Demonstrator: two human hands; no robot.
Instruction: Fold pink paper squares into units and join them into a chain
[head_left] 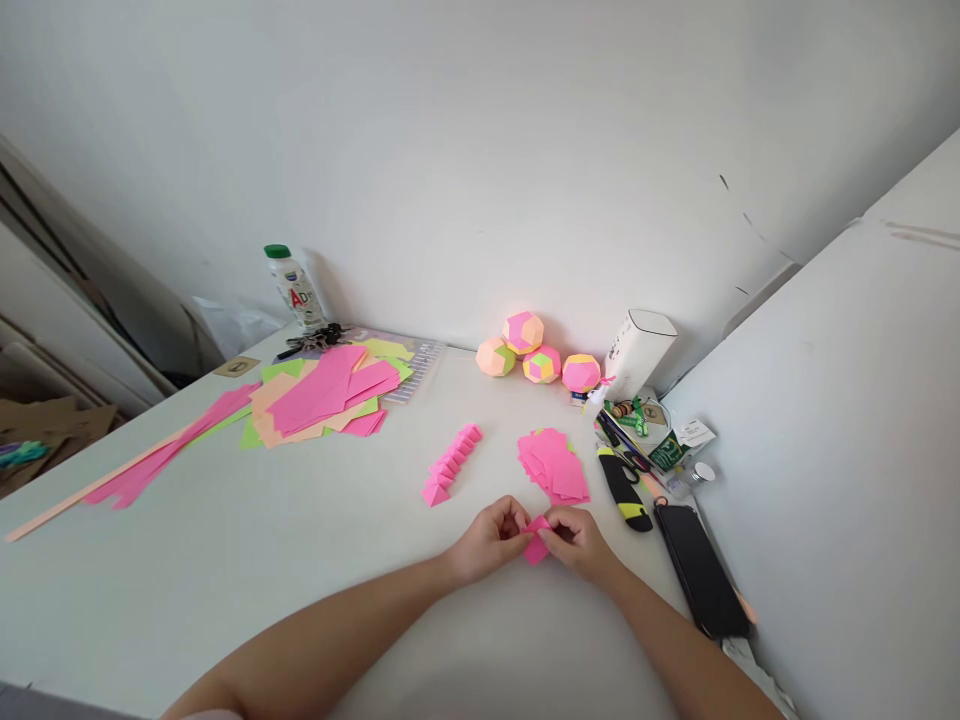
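Note:
My left hand (489,540) and my right hand (581,545) meet over the white table (225,560), both pinched on a small folded pink paper piece (535,538). Just beyond them lies a stack of pink paper squares (555,465). To its left runs a row of folded pink paper units (450,465).
Sheets and strips of pink, peach and green paper (322,395) cover the left of the table. Several paper polyhedron balls (536,355) sit by the wall. A black-yellow cutter (622,490), a black phone (701,570), a white box (637,350), keys (315,340) and a bottle (294,285) stand around.

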